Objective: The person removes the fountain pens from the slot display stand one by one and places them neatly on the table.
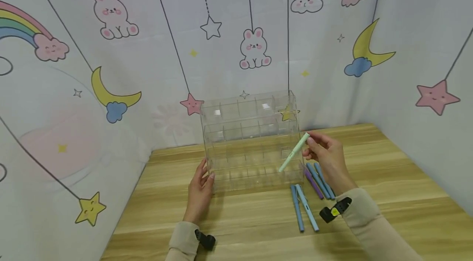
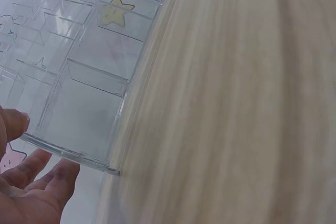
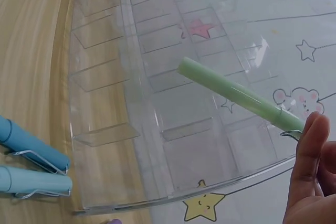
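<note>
A clear plastic tiered organizer (image 1: 252, 131) with many small compartments stands on the table. My left hand (image 1: 200, 193) grips its left side panel; in the left wrist view the thumb and the fingers (image 2: 62, 182) lie on opposite sides of that panel. Near the organizer's right end, my right hand (image 1: 327, 156) pinches a pale green pen (image 1: 294, 152) by one end. This pen slants in front of the compartments, and its metal clip (image 3: 291, 134) shows beside the fingers in the right wrist view.
In front of the organizer lie a dark blue pen (image 1: 297, 208) and a light blue pen (image 1: 307, 208). Beside its right end rest a purple pen (image 1: 313, 183) and two blue pens, partly under my right forearm. A patterned curtain (image 1: 166, 68) hangs behind the wooden table (image 1: 255, 220).
</note>
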Demonstrator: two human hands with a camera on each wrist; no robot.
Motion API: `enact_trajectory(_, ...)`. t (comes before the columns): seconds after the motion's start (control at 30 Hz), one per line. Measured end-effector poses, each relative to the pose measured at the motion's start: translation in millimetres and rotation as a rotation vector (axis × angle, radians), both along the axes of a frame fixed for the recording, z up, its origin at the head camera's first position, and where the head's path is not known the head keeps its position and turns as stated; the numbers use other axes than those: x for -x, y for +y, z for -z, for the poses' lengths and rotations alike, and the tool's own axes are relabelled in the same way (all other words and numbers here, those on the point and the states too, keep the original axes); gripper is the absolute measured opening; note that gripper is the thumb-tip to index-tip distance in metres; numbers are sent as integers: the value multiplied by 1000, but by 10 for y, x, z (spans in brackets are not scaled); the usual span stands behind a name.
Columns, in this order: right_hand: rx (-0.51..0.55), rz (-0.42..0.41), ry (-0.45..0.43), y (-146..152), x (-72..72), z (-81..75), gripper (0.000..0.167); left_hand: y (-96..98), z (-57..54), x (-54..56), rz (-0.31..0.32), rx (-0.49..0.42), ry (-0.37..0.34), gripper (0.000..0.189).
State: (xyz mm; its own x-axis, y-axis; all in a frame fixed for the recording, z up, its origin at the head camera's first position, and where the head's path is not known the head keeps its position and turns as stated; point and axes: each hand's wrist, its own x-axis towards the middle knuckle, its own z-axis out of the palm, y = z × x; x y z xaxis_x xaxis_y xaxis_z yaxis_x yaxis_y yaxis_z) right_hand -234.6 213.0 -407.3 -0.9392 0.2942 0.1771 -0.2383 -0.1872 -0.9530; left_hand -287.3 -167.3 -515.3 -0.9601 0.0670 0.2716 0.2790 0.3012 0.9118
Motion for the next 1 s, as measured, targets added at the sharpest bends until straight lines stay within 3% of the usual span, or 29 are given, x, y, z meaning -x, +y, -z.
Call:
enact_trajectory(0.17, -18, 2, -17, 57, -23, 65, 37, -13, 8, -1, -1, 0, -1, 64)
enact_trajectory(0.47, -66, 5, -70, 91, -44, 67, 32, -10, 34, 8, -21, 4, -41, 64)
enact_trajectory(0.67, -149, -17, -126, 134, -68, 84, 43, -6, 27, 8, -18, 4, -19, 64)
enact_trajectory(1.0, -221, -40, -181, 224, -126, 113, 45, -1, 10, -2, 0, -7, -5, 64)
